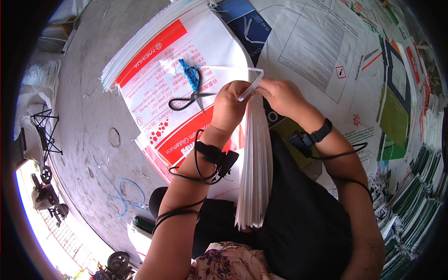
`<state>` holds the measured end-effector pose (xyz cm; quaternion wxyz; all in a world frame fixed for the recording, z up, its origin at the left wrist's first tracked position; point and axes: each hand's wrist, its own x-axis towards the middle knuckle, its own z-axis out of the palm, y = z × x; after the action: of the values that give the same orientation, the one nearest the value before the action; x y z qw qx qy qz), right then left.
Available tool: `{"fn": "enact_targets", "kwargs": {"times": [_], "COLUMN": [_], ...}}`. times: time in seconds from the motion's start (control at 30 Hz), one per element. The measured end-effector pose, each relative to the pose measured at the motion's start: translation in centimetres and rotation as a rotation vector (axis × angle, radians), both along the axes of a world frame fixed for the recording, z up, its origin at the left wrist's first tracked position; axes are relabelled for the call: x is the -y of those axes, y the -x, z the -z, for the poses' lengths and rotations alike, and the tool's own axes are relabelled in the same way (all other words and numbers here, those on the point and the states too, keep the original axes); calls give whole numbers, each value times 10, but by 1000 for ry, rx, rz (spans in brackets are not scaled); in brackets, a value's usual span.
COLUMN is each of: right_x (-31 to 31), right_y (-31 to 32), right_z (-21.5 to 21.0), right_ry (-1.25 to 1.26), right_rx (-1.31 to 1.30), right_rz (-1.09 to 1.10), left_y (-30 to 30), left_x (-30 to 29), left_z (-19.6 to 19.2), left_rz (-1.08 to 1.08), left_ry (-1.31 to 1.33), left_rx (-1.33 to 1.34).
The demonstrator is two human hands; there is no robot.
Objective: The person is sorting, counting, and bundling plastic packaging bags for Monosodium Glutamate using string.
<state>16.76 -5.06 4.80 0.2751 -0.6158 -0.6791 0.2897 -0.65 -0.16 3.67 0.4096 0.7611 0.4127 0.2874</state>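
The left hand [232, 100] has its fingers curled closed at the top end of the bundle of white sheets [255, 172], though the tips are hidden. The right hand [282, 95], on the other side of that end, has thumb and forefinger pinched together on the white strip [256, 80], which bends into a narrow loop above the bundle. How much of the bundle those fingers also hold, I cannot tell. The bundle hangs from the hands toward the lap, its lower edges fanned out. Each wrist wears a black device on a strap, with a black cable running along the forearm.

Left of the bundle's top, near the left hand, the scissors [193, 99] lie with blades parted and blue strips [189, 72] at one handle. They rest on a stack of white sacks [200, 35] printed in red. Beyond the bundle's top are dark blue sacks [245, 23]; to its right lies a large white sack [317, 44], with green-edged stacks [415, 205] farther right. Black trousers [310, 214] flank the bundle. Well to its left, a blue cord [126, 193] loops over the grey floor [93, 112]
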Motion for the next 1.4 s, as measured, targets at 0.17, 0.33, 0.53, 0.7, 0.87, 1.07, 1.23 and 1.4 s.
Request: {"fn": "enact_targets", "kwargs": {"times": [0.17,0.33,0.53,0.7,0.87,1.07,1.23,1.4], "right_x": [11,31,20,18,14,6,11,7], "right_y": [-12,-19,3,1,-1,-19,-24,-25], "right_z": [2,17,6,21,21,10,11,-23], "right_ry": [-61,123,534,523,494,417,267,124], "right_rx": [60,-186,-1049,-1175,-1145,-871,-846,-700], "right_rz": [40,131,213,272,299,458,582,571], "left_y": [17,37,40,30,36,108,122,160], "left_x": [-5,0,-8,-2,-11,-58,-59,-77], "left_z": [3,11,4,8,14,50,56,28], "left_rz": [97,70,-86,-61,-133,36,246,-10], "left_ry": [-154,0,1158,1329,1167,190,-554,-349], "left_rx": [-115,-220,487,645,547,-339,-881,-937]}}
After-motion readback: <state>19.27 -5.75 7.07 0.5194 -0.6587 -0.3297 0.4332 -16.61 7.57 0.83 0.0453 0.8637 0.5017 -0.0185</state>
